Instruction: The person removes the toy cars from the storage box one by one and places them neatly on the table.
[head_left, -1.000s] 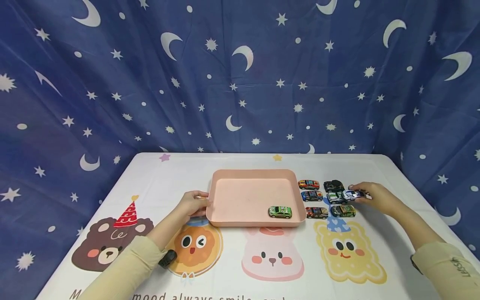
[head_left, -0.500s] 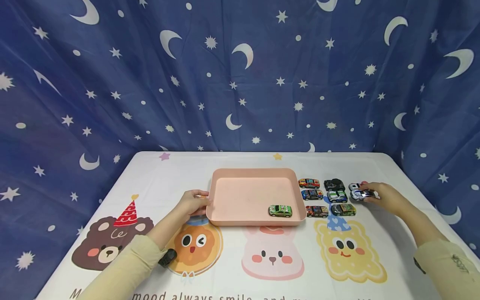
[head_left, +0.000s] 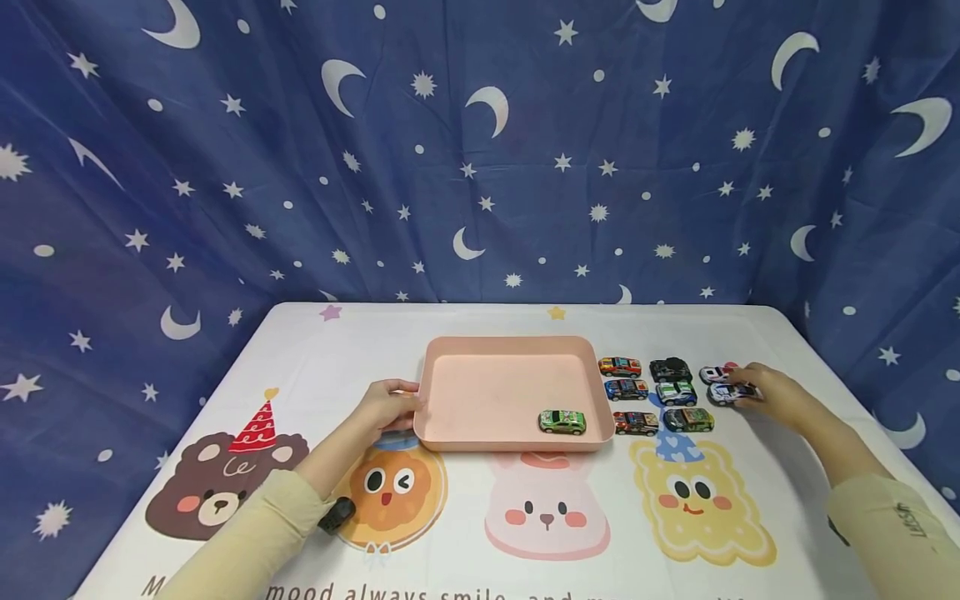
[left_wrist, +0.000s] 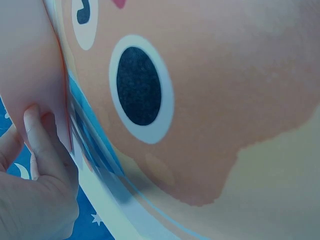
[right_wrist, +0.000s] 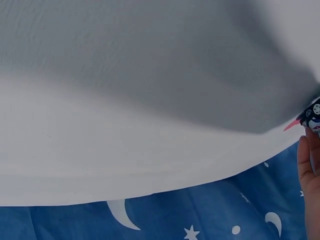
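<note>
My left hand grips the left rim of a pink tray, thumb and fingers on its wall in the left wrist view. A green toy car sits in the tray's front right corner. On the right, my right hand holds a white and dark toy car by its right end, low at the table. Just behind it is another white toy car, partly hidden by my fingers. The right wrist view shows only part of the held car at its right edge.
Between tray and right hand, several toy cars stand in two columns, among them a red-orange car, a black car and a white-green car. A printed white cloth covers the table; a blue starry curtain hangs behind.
My right hand has moved right with the white toy car, from beside the white-green car to in front of the other white car. My left hand stays on the tray.
</note>
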